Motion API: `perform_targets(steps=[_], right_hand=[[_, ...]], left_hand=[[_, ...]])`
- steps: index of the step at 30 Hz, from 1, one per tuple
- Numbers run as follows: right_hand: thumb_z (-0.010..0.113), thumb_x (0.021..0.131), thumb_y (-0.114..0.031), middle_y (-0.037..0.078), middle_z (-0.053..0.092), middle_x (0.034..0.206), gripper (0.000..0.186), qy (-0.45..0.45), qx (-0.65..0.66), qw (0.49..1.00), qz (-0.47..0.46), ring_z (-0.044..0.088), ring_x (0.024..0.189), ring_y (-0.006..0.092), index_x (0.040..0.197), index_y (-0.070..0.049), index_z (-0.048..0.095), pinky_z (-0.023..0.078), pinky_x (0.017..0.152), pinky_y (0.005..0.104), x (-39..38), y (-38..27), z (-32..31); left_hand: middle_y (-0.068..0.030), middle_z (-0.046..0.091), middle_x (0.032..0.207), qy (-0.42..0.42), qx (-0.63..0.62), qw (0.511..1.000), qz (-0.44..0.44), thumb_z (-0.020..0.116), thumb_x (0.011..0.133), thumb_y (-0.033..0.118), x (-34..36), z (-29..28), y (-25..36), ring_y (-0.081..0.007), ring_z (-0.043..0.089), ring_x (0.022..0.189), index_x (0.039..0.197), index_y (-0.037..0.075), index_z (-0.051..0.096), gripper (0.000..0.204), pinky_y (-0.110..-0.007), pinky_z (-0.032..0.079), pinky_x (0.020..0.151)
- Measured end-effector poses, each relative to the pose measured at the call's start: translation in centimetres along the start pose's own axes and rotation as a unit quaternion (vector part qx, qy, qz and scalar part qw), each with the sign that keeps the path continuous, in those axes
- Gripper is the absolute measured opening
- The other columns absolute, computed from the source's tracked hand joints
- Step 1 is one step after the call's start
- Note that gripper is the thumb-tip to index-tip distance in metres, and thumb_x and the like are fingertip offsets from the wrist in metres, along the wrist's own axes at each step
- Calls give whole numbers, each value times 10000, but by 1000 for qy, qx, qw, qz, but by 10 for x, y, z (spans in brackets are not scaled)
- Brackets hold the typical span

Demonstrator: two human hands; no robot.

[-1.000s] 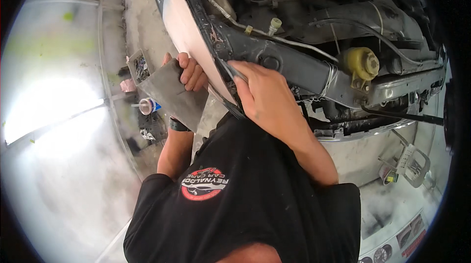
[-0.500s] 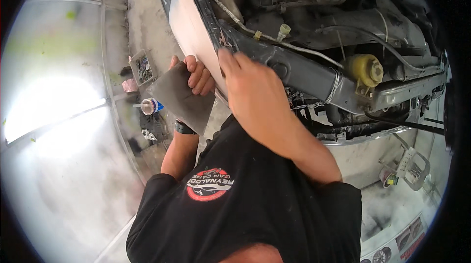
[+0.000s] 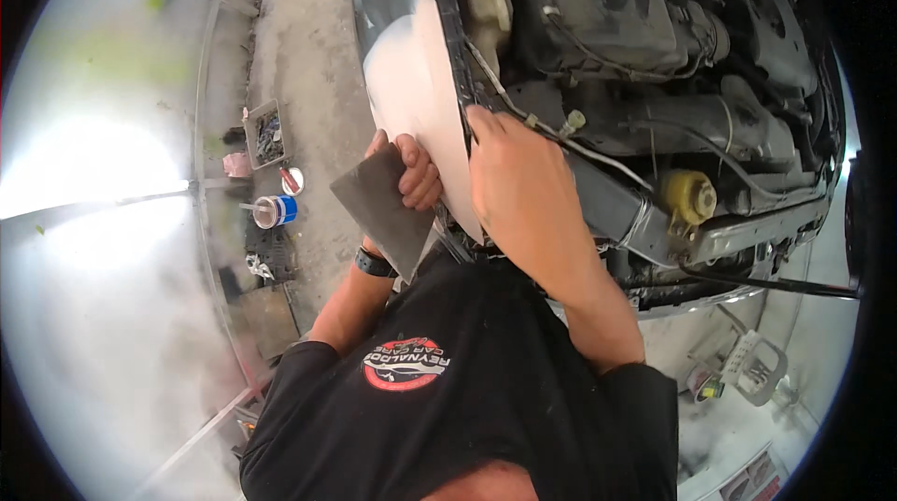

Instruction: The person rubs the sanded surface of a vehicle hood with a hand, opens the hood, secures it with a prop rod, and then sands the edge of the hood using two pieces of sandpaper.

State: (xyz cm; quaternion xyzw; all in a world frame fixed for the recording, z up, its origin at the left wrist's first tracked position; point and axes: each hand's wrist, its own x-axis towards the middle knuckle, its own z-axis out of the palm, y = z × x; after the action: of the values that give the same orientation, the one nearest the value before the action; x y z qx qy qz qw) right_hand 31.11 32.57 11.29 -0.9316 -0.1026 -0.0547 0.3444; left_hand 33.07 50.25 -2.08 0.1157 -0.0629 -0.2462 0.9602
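Observation:
My left hand (image 3: pixel 419 178) grips a flat, dark grey sheet (image 3: pixel 377 205) with straight edges, tilted beside the car fender (image 3: pixel 408 71). Its fingers curl over one edge. The fender has pale pinkish-white patches next to grey and white areas. My right hand (image 3: pixel 523 174) rests over the inner top edge of the fender, by the engine bay. Those fingers are bent and closed, their tips partly hidden, so I cannot make out what they hold, if anything.
To the right lies the open engine bay, with a yellow reservoir (image 3: pixel 690 197) and a front crossmember (image 3: pixel 761 232). On the left floor are a blue can (image 3: pixel 284 210) with a stick, a grey bin (image 3: pixel 269 132) and a pink cloth (image 3: pixel 236 164). A white chair (image 3: pixel 755 367) stands at the right.
The view has shifted, showing more of the fender and floor. Both hands stay by the fender, and the grey sheet remains in my left hand.

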Motion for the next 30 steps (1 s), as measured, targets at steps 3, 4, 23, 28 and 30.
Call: perform_targets(steps=[3,4,23,28,30], right_hand=[[557,880,-41,238,658,890,284,1,-31,1000,-1,652,865,424,1143,54,607,524,753,481,20,-3,-1],[554,892,-50,240,663,860,263,16,-56,998,-30,657,856,424,1122,59,623,527,753,480,36,-2,-2],[682,860,-33,180,581,1336,244,-80,486,870,-1,565,1231,290,1092,34,712,420,1049,413,-86,46,-31],[677,855,-21,165,705,1079,219,-53,398,914,48,685,989,238,1058,60,690,514,870,304,-114,61,-50],[676,850,-11,171,713,1050,224,-8,397,916,56,686,984,242,1059,67,689,514,861,302,-128,71,-53]], left_hand=[[-8,438,551,-21,-2,1000,-3,260,1092,418,4,-9,2,-128,360,389,866,32,550,533,-282,359,378],[-6,438,551,-32,-2,999,-9,265,1092,423,5,-11,3,-126,363,391,857,36,544,532,-283,360,377],[30,639,821,300,335,875,177,545,1061,290,-10,96,-16,-50,508,674,896,54,639,302,-217,408,623],[-5,677,895,149,436,880,112,547,1058,204,-19,107,-35,-55,578,810,910,42,655,245,-228,466,757],[3,682,971,138,494,851,114,534,1061,187,-13,113,-42,-56,570,885,1012,5,669,232,-227,446,817]])
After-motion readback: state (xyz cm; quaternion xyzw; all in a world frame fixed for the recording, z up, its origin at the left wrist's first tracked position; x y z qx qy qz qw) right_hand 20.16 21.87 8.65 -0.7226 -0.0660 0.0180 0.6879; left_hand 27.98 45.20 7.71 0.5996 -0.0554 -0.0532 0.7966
